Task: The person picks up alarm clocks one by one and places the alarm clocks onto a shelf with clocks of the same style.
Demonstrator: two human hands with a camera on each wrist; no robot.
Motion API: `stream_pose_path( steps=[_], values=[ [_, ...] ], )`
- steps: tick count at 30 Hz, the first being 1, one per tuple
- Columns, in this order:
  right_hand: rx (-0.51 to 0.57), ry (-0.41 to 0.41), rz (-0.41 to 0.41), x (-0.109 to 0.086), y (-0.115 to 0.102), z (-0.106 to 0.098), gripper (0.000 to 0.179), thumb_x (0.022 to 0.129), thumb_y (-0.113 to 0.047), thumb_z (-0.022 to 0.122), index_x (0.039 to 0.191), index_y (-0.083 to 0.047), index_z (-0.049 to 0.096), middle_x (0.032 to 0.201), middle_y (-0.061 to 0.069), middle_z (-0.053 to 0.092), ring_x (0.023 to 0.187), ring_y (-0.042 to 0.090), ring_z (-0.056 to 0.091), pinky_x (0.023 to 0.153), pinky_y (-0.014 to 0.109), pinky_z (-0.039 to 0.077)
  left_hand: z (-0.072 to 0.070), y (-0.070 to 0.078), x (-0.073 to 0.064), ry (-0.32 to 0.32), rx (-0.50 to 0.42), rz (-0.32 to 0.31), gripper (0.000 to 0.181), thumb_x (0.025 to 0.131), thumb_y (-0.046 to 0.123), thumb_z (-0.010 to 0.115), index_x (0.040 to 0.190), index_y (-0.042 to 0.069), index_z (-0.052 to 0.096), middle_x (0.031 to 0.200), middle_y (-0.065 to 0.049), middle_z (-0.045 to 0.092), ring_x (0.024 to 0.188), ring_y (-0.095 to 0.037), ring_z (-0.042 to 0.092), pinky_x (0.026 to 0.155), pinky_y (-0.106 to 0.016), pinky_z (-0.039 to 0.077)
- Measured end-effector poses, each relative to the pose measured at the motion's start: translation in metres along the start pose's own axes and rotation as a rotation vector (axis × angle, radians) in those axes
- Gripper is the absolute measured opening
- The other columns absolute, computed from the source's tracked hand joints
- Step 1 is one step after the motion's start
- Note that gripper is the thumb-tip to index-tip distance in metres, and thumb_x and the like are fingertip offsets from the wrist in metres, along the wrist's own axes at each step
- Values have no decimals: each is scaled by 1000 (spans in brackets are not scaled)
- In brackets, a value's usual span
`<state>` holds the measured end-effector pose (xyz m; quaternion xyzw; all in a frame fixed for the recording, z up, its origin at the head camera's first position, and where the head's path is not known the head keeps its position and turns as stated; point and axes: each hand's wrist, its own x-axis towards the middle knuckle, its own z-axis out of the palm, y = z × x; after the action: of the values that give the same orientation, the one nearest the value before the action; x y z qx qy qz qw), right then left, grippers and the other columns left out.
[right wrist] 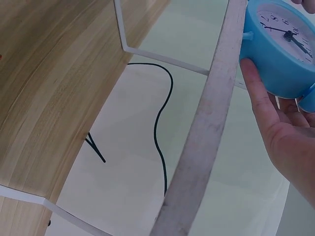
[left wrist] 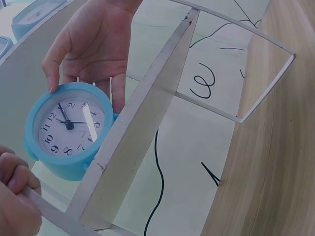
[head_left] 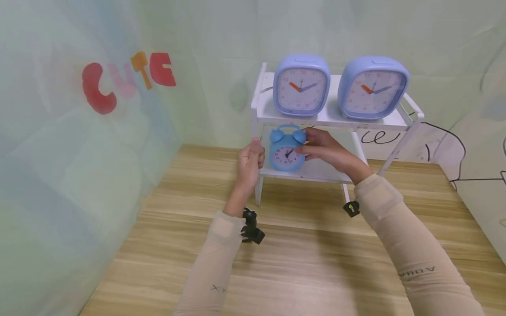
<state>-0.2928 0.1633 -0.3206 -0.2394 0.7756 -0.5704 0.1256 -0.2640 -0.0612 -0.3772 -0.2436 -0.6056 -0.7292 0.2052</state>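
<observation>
A light-blue twin-bell alarm clock (head_left: 282, 141) stands upright at the left end of the white rack's lower shelf (head_left: 324, 174). My right hand (head_left: 326, 149) holds it by its right side, thumb at the dial's edge and fingers behind. In the left wrist view the thumb presses the rim of the clock (left wrist: 69, 128). The right wrist view shows fingers under its round body (right wrist: 273, 64). With curled fingers, my left hand (head_left: 250, 162) grips the rack's left front post, close beside the clock.
Two larger periwinkle clocks, one at left (head_left: 302, 105) and one at right (head_left: 373, 109), stand on the upper shelf (head_left: 332, 115). Black clamps (head_left: 251, 230) (head_left: 351, 208) appear near the rack's front legs. A wooden surface (head_left: 296, 263) lies beneath, with walls at the back and left.
</observation>
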Motion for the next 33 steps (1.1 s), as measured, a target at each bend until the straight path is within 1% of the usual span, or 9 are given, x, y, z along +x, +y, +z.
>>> stream_pose_path(
  steps=[8, 13, 19, 24, 26, 31, 33],
  values=[
    [9, 2, -5, 1, -2, 5, 52, 92, -14, 62, 139, 2, 47, 127, 17, 59, 110, 24, 61, 89, 41, 54, -4, 3, -1, 15, 38, -12, 44, 107, 18, 32, 66, 1, 34, 55, 8, 31, 49, -7, 26, 48, -20, 22],
    [-11, 13, 1, -2, -2, 3, 56, 92, -17, 65, 142, 0, 45, 131, 17, 55, 112, 27, 62, 89, 43, 54, -5, 2, 0, 2, 31, 2, 47, 108, 21, 33, 67, -2, 33, 55, 8, 31, 49, -7, 26, 47, -21, 22],
    [8, 68, 7, -14, 1, -2, 61, 93, -14, 65, 145, 1, 38, 139, 21, 46, 120, 33, 57, 90, 44, 53, -3, 0, 1, -4, 15, 12, 47, 108, 18, 32, 67, -4, 33, 54, 9, 31, 49, -7, 26, 46, -21, 21],
    [-6, 123, -34, -28, 7, -6, 58, 95, -12, 64, 146, 1, 39, 142, 23, 44, 124, 37, 54, 90, 41, 54, -1, 0, 1, -4, 13, 4, 46, 108, 15, 31, 67, -6, 33, 54, 10, 32, 49, -7, 27, 46, -21, 22],
    [-22, 143, -56, -33, 9, -8, 56, 96, -12, 63, 145, 2, 40, 142, 23, 45, 122, 35, 55, 89, 39, 54, -1, 1, 1, -4, 10, 3, 45, 108, 14, 32, 68, -6, 33, 54, 10, 32, 49, -7, 27, 47, -21, 21],
    [-41, 198, -84, -47, 12, -10, 51, 97, -16, 65, 141, 2, 45, 136, 21, 51, 112, 20, 63, 86, 36, 55, 0, 1, 1, 2, -5, -2, 45, 108, 13, 32, 68, -7, 32, 54, 11, 32, 49, -5, 27, 47, -20, 21],
    [-32, 216, -86, -52, 14, -9, 48, 97, -16, 65, 138, 2, 47, 133, 20, 52, 109, 19, 64, 86, 37, 55, 1, 1, 1, 6, -7, -9, 44, 108, 12, 31, 68, -7, 33, 54, 11, 32, 49, -5, 27, 48, -19, 22]
  ],
)
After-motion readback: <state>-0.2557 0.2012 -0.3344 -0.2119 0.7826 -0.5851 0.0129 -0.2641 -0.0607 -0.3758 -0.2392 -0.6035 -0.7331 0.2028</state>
